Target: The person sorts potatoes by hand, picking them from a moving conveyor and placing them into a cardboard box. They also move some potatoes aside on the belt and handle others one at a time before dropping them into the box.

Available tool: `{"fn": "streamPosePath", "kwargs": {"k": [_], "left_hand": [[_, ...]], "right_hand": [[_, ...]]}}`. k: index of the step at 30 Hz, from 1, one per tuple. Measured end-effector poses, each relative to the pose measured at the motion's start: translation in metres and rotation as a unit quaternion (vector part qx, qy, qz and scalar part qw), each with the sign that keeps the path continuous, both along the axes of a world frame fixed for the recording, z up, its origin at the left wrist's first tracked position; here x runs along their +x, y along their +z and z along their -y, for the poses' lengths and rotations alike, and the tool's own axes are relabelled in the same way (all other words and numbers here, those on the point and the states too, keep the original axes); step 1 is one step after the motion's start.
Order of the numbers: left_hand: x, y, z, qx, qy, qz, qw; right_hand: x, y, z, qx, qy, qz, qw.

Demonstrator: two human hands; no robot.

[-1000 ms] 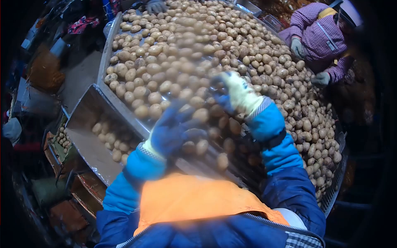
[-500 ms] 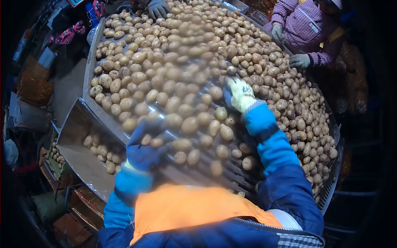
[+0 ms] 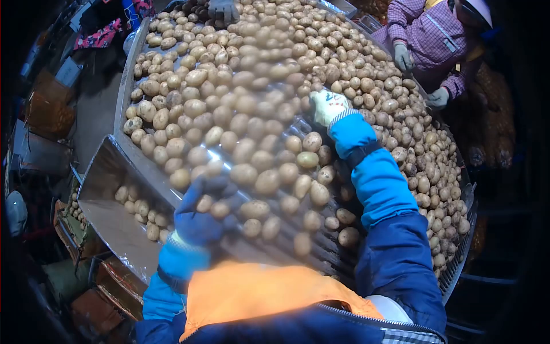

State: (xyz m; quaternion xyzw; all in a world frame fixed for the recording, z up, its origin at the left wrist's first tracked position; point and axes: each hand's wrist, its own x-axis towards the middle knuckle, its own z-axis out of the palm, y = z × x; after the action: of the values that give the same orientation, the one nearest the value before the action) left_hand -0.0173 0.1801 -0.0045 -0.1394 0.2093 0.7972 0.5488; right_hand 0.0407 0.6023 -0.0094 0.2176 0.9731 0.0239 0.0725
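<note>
Metal table [image 3: 149, 165] heaped with potatoes [image 3: 266, 180] between and beyond the left hand [image 3: 200, 213] and right hand [image 3: 330, 107]
Rounded, brownish potatoes, some dirt-smudged; right hand now farther forward, its grip hidden; left hand loosely curled, its hold unclear.

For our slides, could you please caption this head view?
Gloved right hand among potatoes on a table, gloved left hand nearer the body, co-worker at upper right.
</note>
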Motion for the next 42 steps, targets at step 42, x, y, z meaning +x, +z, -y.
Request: {"fn": "streamPosePath", "kwargs": {"k": [42], "left_hand": [[0.000, -0.008, -0.002, 0.146, -0.096, 0.011, 0.985]], "right_hand": [[0.073, 0.071, 0.002, -0.249, -0.060, 0.031, 0.966]]}}
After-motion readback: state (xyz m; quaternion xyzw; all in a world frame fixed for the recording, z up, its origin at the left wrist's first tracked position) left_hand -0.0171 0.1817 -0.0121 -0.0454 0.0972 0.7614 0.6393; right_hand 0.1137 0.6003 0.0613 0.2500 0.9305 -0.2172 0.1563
